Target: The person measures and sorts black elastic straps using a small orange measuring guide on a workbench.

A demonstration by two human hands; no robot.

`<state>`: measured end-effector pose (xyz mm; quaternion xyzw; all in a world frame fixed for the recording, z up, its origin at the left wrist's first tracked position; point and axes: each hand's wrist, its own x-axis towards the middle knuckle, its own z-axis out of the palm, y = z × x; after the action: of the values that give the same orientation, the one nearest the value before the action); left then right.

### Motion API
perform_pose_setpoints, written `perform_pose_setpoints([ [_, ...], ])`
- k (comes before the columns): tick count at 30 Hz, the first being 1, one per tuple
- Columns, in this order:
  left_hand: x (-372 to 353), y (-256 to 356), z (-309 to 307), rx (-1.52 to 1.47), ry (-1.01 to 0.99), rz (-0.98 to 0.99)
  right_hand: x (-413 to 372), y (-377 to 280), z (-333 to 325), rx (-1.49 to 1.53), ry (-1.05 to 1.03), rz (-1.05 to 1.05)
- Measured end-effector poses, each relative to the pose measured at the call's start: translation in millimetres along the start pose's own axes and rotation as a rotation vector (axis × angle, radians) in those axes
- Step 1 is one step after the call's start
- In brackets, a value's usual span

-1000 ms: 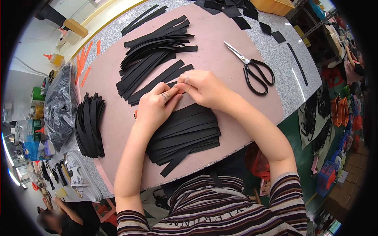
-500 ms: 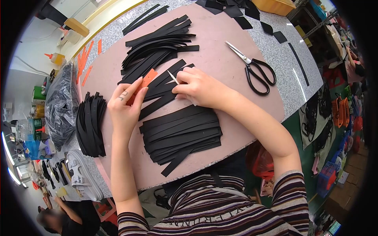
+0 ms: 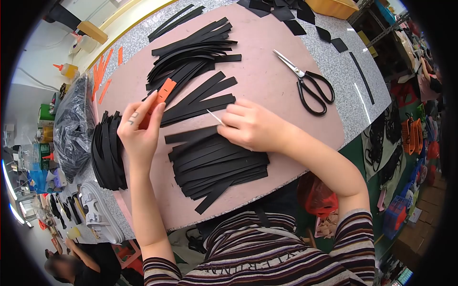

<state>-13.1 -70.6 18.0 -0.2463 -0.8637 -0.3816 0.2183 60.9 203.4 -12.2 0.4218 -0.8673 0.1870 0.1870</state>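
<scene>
My left hand (image 3: 140, 126) pinches an orange strip (image 3: 166, 89) with small dark marks, its end pointing up and away. In my right hand (image 3: 248, 125) is a thin white pointed stick (image 3: 213, 116), and a black strip (image 3: 191, 135) reaches from under that hand over the near pile. This pile of black strips (image 3: 219, 164) lies just below my hands. Several loose black strips (image 3: 200, 107) fan out between my hands. Farther off is a larger pile of black strips (image 3: 191, 55), and another bundle (image 3: 109, 152) lies left of my left hand.
Open-bladed scissors (image 3: 305, 83) with black handles lie right on the pink mat (image 3: 267, 52). Black pieces (image 3: 286, 14) and a yellow tray (image 3: 334, 7) are at the far edge. A plastic bag (image 3: 74, 128) and grey sandal (image 3: 100, 212) stand left. Another person (image 3: 71, 267) is lower left.
My left hand has moved left and slightly down with the orange strip. My right hand has moved right and down, and a black strip now lies across the top of the near pile.
</scene>
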Motion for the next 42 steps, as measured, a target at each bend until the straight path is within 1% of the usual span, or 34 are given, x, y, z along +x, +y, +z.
perform_pose_setpoints([
  [3, 2, 9, 5, -0.041, -0.035, -0.004, -12, -1, 0, 0.225, 0.026, 0.153],
  [4, 2, 14, 10, -0.049, -0.056, -0.004, -15, 1, -1, 0.180, -0.027, 0.159],
  [5, 2, 18, 13, -0.056, -0.077, -0.004, -14, 1, 1, 0.194, 0.000, 0.169],
  [6, 1, 22, 15, -0.060, -0.138, -0.041, -13, -1, 3, 0.209, 0.027, 0.180],
  [7, 0, 25, 17, -0.080, -0.224, -0.033, -11, -2, 4, 0.224, 0.053, 0.191],
  [9, -5, 26, 21, -0.116, -0.391, -0.021, -9, -5, 5, 0.169, 0.020, 0.184],
  [11, -15, 24, 24, -0.068, -0.464, -0.032, -6, -5, 6, 0.109, 0.001, 0.146],
  [13, -27, 22, 27, -0.057, -0.436, -0.049, -4, -5, 4, 0.043, -0.007, 0.084],
  [16, -33, 15, 24, -0.038, -0.403, -0.031, -5, -15, -9, -0.040, -0.072, -0.003],
  [19, -33, 16, 24, -0.056, -0.391, -0.046, -10, -38, -12, -0.049, -0.084, 0.062],
  [20, -32, 16, 25, -0.065, -0.391, -0.050, -13, -38, -13, 0.032, -0.086, 0.139],
  [22, -27, 20, 28, -0.086, -0.395, -0.047, -19, -31, -16, 0.211, 0.123, 0.299],
  [23, -23, 25, 28, -0.125, -0.432, -0.049, -22, -26, -18, 0.299, 0.228, 0.379],
  [24, -18, 34, 27, -0.165, -0.467, -0.055, -27, -21, -24, 0.353, 0.307, 0.543],
  [26, -16, 43, 30, -0.232, -0.577, -0.070, -27, -14, -31, 0.476, 0.429, 0.705],
  [27, -17, 42, 35, -0.240, -0.601, -0.042, -28, -12, -34, 0.534, 0.494, 0.786],
  [29, -21, 38, 47, -0.256, -0.650, 0.018, -37, -11, -36, 0.504, 0.404, 0.805],
  [30, -20, 39, 48, -0.246, -0.665, 0.016, -41, -11, -35, 0.489, 0.359, 0.816],
  [33, -18, 38, 47, -0.187, -0.688, 0.044, -43, -14, -25, 0.690, 0.424, 0.946],
  [36, -18, 40, 49, -0.119, -0.682, 0.148, -29, -17, -22, 0.681, 0.296, 0.961],
  [39, -18, 39, 50, -0.123, -0.683, 0.164, -19, -14, -3, 0.512, 0.345, 0.637],
  [40, -18, 40, 50, -0.116, -0.683, 0.168, -14, -16, -6, 0.538, 0.301, 0.682],
  [42, -17, 41, 49, -0.104, -0.681, 0.175, -16, -13, -6, 0.499, 0.269, 0.688],
])
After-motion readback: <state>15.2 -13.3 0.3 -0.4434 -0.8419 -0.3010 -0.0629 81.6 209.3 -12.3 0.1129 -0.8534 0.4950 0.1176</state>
